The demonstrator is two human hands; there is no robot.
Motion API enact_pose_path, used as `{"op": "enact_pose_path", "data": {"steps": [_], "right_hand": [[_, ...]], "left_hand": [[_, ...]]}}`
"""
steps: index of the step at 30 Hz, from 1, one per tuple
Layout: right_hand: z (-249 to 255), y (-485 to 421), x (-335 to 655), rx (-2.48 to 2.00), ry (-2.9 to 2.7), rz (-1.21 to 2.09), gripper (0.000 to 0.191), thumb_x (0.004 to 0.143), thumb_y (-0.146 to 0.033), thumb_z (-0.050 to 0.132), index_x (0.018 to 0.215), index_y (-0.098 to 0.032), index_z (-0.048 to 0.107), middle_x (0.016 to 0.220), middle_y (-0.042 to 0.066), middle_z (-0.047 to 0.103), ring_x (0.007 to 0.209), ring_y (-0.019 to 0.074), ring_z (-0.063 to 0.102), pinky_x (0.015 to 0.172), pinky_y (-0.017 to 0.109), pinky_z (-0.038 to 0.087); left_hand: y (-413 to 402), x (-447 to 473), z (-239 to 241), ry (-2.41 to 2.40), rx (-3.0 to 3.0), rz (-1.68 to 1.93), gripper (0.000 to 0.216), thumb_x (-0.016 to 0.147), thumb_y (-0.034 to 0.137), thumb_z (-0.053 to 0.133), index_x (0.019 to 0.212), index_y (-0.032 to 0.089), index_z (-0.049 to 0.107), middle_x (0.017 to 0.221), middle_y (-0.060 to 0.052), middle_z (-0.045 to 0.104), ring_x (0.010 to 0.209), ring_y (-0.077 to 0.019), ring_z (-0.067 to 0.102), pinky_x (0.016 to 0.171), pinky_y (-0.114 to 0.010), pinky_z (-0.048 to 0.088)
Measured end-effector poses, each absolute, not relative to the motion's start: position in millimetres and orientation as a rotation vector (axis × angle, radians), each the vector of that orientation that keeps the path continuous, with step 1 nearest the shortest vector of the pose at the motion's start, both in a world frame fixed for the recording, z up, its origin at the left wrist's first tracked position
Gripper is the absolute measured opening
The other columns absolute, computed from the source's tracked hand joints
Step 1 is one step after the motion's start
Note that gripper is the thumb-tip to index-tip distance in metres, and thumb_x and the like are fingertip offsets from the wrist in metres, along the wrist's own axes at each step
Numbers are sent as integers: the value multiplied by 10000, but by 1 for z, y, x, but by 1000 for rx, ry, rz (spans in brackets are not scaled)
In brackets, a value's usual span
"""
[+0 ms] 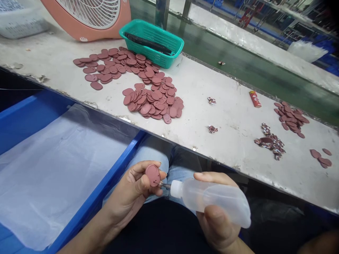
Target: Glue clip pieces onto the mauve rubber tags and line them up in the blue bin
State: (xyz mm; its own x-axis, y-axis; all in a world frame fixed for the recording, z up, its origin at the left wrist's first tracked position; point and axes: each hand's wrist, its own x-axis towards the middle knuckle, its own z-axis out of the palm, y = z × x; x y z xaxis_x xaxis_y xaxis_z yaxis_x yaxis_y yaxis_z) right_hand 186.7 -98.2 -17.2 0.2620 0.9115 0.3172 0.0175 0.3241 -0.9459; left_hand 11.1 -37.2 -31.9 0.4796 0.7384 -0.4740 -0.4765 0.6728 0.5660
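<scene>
"Scuffed white workbench (225, 141) ahead, with what on it?"

"Loose maroon oval pieces (153, 100) in heaps, beside a teal plastic basket (169, 53)."

"And the hands?"

"Apart, just below the bench edge. The left hand (129, 187) clasps a single oval piece (153, 175) upright in its fingers. The right hand (217, 218) grips a clear plastic squeeze bottle (212, 201), whose metal needle tip (164, 185) touches that piece's lower edge."
</scene>
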Motion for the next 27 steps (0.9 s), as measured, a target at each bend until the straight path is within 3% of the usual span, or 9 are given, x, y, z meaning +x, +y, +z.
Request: {"op": "enact_pose_path", "data": {"steps": [7,17,23,27], "right_hand": [[-19,-99,186,-1147,-1105,622,352,930,-495,619,1158,-235,686,758,35,679,575,181,615,497,326,515],[-20,-100,187,-1128,-1108,782,302,958,-430,606,1211,-276,666,643,-13,629,451,141,536,431,292,459],[-21,-98,189,-1206,-1111,586,340,931,-508,611,1140,-254,700,863,46,708,632,186,640,552,338,545],[-22,-95,189,-1190,-1117,569,314,940,-470,615,1145,-249,703,862,28,720,669,173,660,583,307,554]], "left_hand": [[-35,10,-31,756,374,789,392,573,466,953,886,263,834,777,-2,813,597,-100,698,590,-153,588],[-34,11,-32,742,392,787,353,595,466,944,874,276,837,782,4,813,579,-93,697,601,-150,587],[-33,10,-29,754,390,796,374,576,447,957,876,256,840,777,-17,814,606,-110,705,589,-162,604],[-31,11,-27,758,401,805,364,573,443,960,860,255,839,765,-13,811,582,-103,696,573,-162,607]]}}
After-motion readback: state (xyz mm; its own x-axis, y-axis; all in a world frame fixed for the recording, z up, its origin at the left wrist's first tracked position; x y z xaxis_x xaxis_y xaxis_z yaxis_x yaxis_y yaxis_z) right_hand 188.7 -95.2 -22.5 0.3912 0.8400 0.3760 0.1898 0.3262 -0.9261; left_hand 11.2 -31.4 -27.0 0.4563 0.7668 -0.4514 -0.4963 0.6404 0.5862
